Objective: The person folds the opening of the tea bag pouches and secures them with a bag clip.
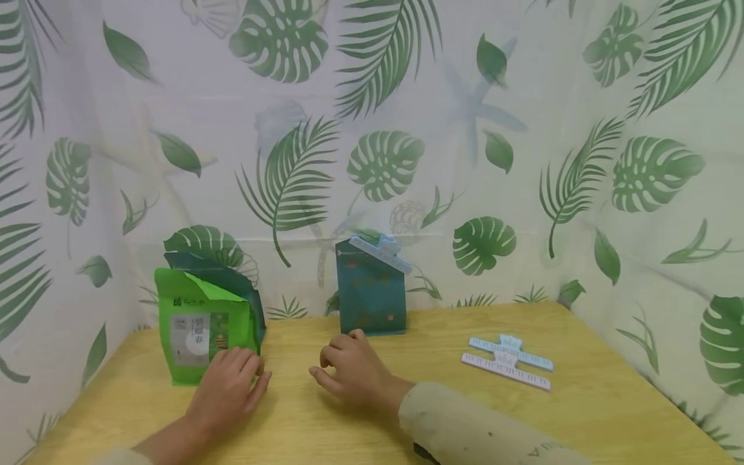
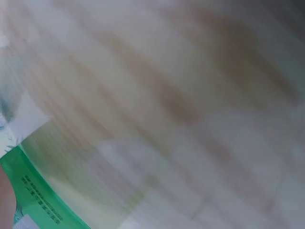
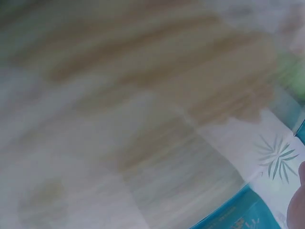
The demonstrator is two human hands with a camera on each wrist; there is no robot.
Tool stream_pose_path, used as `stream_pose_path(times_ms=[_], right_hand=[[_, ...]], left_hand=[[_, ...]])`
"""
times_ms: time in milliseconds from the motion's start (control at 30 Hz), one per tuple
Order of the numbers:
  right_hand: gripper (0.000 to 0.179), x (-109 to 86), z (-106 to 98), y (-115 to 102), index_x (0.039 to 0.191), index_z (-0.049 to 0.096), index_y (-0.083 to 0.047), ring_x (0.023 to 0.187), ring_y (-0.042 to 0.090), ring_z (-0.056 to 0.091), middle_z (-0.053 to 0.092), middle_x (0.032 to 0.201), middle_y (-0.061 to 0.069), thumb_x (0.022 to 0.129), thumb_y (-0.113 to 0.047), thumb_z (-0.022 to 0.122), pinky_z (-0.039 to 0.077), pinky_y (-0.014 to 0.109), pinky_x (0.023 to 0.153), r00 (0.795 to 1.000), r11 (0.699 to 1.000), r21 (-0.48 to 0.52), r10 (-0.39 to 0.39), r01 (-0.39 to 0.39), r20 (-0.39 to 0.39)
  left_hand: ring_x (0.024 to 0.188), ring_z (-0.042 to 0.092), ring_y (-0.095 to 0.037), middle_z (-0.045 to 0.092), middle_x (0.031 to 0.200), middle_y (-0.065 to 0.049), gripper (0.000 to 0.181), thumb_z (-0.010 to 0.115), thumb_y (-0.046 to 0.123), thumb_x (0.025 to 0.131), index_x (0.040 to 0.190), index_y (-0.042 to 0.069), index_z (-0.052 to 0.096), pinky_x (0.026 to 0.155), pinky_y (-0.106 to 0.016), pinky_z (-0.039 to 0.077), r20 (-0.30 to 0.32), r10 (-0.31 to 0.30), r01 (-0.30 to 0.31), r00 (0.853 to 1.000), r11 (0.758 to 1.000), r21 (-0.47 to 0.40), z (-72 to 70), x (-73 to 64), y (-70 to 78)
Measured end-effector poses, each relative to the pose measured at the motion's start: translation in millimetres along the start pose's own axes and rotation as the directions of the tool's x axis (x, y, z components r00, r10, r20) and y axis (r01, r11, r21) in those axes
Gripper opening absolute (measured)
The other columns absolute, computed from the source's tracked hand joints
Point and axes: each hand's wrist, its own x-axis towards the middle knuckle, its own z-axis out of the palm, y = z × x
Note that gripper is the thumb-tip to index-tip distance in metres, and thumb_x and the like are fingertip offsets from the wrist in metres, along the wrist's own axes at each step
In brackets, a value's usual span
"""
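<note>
My left hand (image 1: 229,382) is low over the table in front of a bright green tea bag (image 1: 197,300), its fingers loosely bent and overlapping the bag's lower right corner. The same bag fills the lower left corner of the left wrist view. Behind it stands a dark teal bag (image 1: 251,284). Near the table's middle, my right hand (image 1: 351,371) has loosely curled fingers with nothing between them. Just beyond it stands another teal bag (image 1: 371,303), upright, with a blue clip (image 1: 380,252) slanting across its top. Its edge shows at the bottom of the right wrist view.
On the right side of the wooden table (image 1: 604,400) lie a light blue clip (image 1: 537,361) and a pale pink clip (image 1: 479,363), close together. A leaf-printed cloth (image 1: 407,97) hangs behind the table and along both sides.
</note>
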Motion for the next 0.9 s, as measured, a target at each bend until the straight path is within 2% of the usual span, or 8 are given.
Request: stream_pose_path(times_ms=[133, 233, 433, 600, 900], right_hand=[[0.028, 5.4, 2.4, -7.4, 0.081, 0.069, -0.021, 0.079, 0.007, 0.061, 0.064, 0.081, -0.009, 0.097, -0.043, 0.061, 0.039, 0.035, 0.083, 0.999, 0.999, -0.002, -0.032, 0.032, -0.004], [0.029, 9.4, 4.0, -12.0, 0.081, 0.068, -0.022, 0.08, 0.007, 0.061, 0.064, 0.082, -0.009, 0.097, -0.044, 0.06, 0.037, 0.034, 0.083, 1.0, 1.0, -0.002, -0.023, 0.023, 0.017], [0.033, 18.0, 9.8, -20.9, 0.084, 0.071, -0.021, 0.088, 0.009, 0.062, 0.066, 0.088, -0.009, 0.099, -0.046, 0.056, 0.036, 0.035, 0.083, 0.995, 1.0, -0.012, 0.02, -0.019, 0.095], [0.035, 25.9, 18.9, -29.7, 0.089, 0.071, -0.022, 0.092, 0.009, 0.061, 0.065, 0.092, -0.01, 0.1, -0.05, 0.052, 0.037, 0.035, 0.085, 0.989, 0.999, -0.037, 0.022, -0.016, 0.147], [0.034, 37.5, 21.7, -43.9, 0.092, 0.069, -0.023, 0.089, 0.008, 0.055, 0.061, 0.091, -0.011, 0.097, -0.053, 0.056, 0.028, 0.03, 0.078, 0.988, 1.0, -0.004, -0.007, 0.008, 0.155]], left_hand=[[0.072, 0.052, -0.016, 0.054, 0.076, 0.004, 0.025, 0.052, 0.03, 0.096, 0.076, 0.015, 0.055, 0.068, -0.037, 0.042, -0.004, 0.021, -0.021, 1.0, 1.0, 0.02, -5.9, -8.3, -6.9], [0.072, 0.052, -0.016, 0.054, 0.076, 0.004, 0.027, 0.051, 0.031, 0.097, 0.075, 0.015, 0.056, 0.069, -0.036, 0.042, -0.004, 0.0, 0.0, 1.0, 1.0, 0.011, -10.2, -14.3, -12.1], [0.069, 0.051, -0.016, 0.052, 0.073, 0.003, 0.019, 0.061, 0.025, 0.09, 0.074, 0.015, 0.056, 0.066, -0.037, 0.043, -0.027, -0.07, 0.07, 0.997, 0.997, 0.018, -18.4, -22.5, -23.8], [0.069, 0.053, -0.018, 0.053, 0.072, 0.002, 0.017, 0.067, 0.021, 0.083, 0.073, 0.015, 0.055, 0.066, -0.038, 0.044, -0.019, -0.114, 0.115, 0.993, 0.993, 0.041, -24.4, -29.5, -34.2], [0.066, 0.051, -0.015, 0.055, 0.071, 0.001, 0.014, 0.067, 0.019, 0.079, 0.074, 0.013, 0.056, 0.061, -0.034, 0.042, -0.016, -0.145, 0.146, 0.989, 0.986, 0.083, -30.7, -34.0, -47.5]])
